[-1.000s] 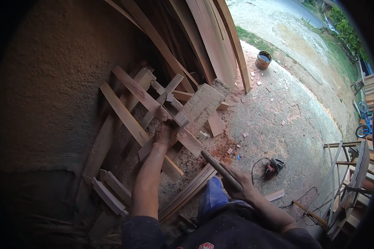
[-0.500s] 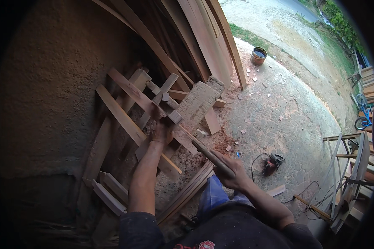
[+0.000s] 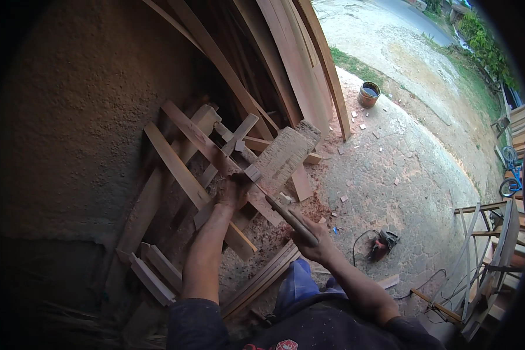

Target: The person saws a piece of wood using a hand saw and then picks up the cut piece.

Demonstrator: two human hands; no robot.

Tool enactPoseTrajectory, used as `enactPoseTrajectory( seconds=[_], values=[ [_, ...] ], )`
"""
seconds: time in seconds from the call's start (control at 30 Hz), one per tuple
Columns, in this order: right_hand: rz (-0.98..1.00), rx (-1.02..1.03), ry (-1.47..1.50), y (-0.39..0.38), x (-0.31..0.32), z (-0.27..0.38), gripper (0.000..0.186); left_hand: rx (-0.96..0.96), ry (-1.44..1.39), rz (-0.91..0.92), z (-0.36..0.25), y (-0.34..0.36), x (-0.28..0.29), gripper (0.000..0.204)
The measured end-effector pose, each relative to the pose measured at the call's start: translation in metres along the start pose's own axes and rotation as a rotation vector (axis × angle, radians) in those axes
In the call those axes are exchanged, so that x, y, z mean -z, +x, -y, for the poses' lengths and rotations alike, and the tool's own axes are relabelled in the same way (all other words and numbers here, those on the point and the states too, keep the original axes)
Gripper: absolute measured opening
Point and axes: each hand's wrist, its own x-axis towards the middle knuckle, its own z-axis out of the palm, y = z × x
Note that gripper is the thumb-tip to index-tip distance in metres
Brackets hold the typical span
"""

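Observation:
My left hand (image 3: 233, 191) is closed at a small pale block (image 3: 252, 173) beside a rough, worn wooden block (image 3: 286, 153); its fingers are dark and partly hidden. A plank (image 3: 195, 137) runs under that hand on the wood pile. My right hand (image 3: 316, 244) is wrapped round a long, narrow, brown-grey tool (image 3: 289, 216), thick toward my palm. A thinner strip extends from its front toward the small block; I cannot make out the tool's exact kind.
Loose boards (image 3: 184, 172) cross under my left arm. Tall planks (image 3: 291, 58) lean at the back against the wall (image 3: 93, 134). A corded power tool (image 3: 384, 245) lies on the concrete floor (image 3: 414, 186). Beyond stands a bucket (image 3: 368, 94) of dark liquid; wooden frames (image 3: 490, 251) are at right.
The view has shifted a little, so the pile and floor things sit lower. My right hand with the tool has drawn slightly left; both hands keep their grips.

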Motion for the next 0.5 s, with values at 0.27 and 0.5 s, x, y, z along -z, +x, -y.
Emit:
enactPoseTrajectory(
  seconds=[0.27, 0.5],
  values=[
    [-0.145, 0.211, 0.109, 0.019, -0.034, 0.041, 0.055, 0.155, -0.082, -0.027, 0.084, -0.021, -0.060, 0.042],
    [-0.289, 0.401, -0.086, -0.018, 0.018, 0.046, 0.052, 0.356, -0.535, 0.182, 0.064, -0.005, 0.011, 0.072]
  ],
)
